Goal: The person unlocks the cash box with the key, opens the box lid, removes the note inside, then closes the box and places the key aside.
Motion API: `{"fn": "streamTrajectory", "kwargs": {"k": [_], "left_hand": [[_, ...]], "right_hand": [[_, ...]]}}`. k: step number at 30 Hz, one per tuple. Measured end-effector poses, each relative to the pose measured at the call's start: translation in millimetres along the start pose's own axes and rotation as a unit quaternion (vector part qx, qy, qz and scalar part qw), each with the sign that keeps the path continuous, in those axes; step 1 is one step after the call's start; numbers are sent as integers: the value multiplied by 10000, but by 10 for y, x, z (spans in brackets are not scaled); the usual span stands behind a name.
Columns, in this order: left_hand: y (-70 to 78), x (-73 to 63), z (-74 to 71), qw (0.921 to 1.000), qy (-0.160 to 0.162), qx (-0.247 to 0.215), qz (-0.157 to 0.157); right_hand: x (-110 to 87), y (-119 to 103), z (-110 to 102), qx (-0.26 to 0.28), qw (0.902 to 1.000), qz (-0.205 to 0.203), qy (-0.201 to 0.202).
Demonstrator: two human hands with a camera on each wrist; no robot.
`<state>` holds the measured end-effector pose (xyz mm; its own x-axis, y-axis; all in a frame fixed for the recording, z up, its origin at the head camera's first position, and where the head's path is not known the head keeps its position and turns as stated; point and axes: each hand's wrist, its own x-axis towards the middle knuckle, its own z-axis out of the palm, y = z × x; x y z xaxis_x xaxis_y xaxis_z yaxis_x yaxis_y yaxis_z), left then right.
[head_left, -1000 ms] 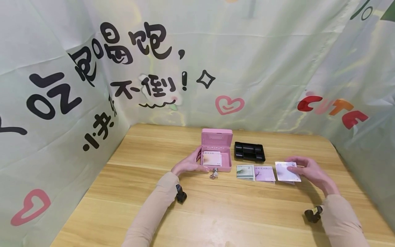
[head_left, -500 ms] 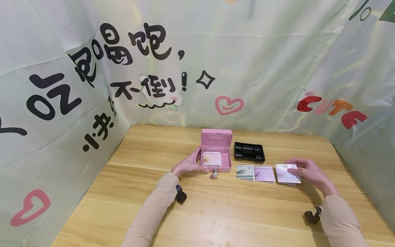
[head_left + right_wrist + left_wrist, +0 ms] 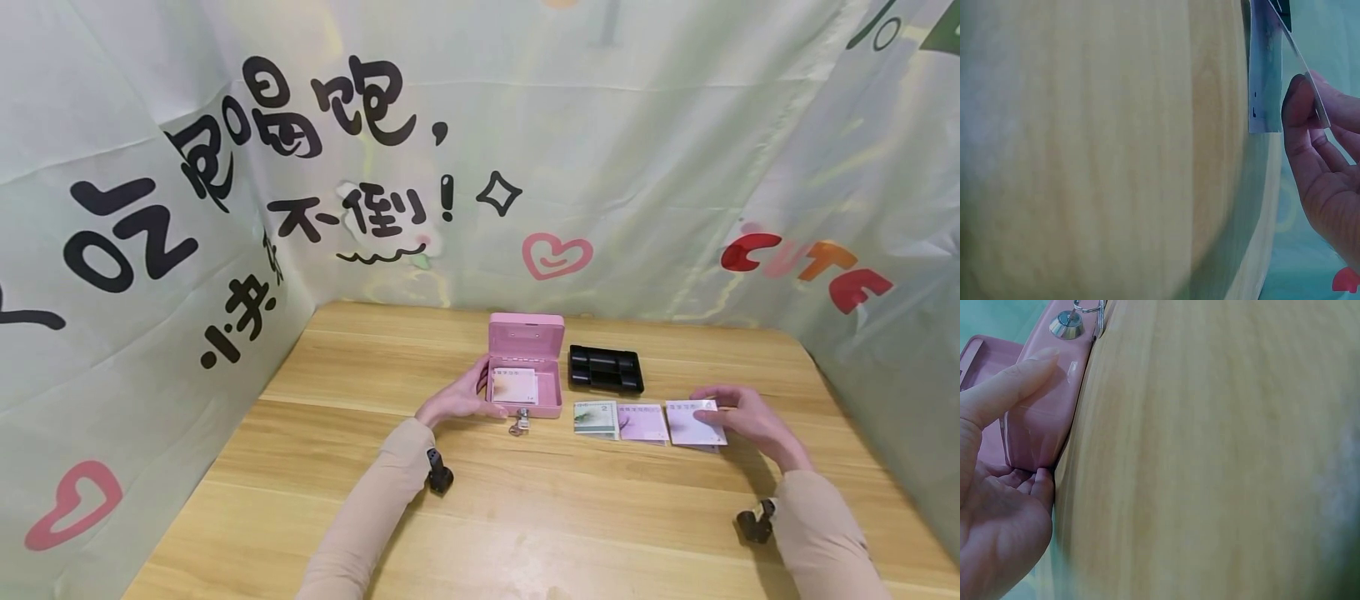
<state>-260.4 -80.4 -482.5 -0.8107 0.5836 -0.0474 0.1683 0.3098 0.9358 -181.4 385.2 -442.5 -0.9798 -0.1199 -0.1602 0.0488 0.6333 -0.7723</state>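
Observation:
A pink cash box stands with its lid up, and a play banknote lies inside. My left hand grips the box's left front corner; in the left wrist view the thumb lies on the front near the lock, the fingers at the side. My right hand pinches a pale purple banknote by its right edge. In the right wrist view this note is tilted up off another note below it. Beside it lie a purple banknote and a green banknote.
A black compartment tray lies right of the cash box. Keys hang from the box's lock. The wooden table ends at a printed cloth backdrop behind and at the sides.
My right hand has shifted slightly left with the pinched banknote, whose front edge is a little lower. My left hand and the cash box have stayed in place.

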Motion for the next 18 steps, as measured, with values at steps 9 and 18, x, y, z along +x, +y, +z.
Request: {"fn": "streamTrajectory", "kwargs": {"k": [9, 18], "left_hand": [[16, -3, 3, 9999, 43, 88, -87], [1, 5, 4, 9998, 59, 104, -147]], "right_hand": [[24, 19, -1, -32, 9999, 0, -99], [51, 48, -3, -231, 9996, -53, -151]]}}
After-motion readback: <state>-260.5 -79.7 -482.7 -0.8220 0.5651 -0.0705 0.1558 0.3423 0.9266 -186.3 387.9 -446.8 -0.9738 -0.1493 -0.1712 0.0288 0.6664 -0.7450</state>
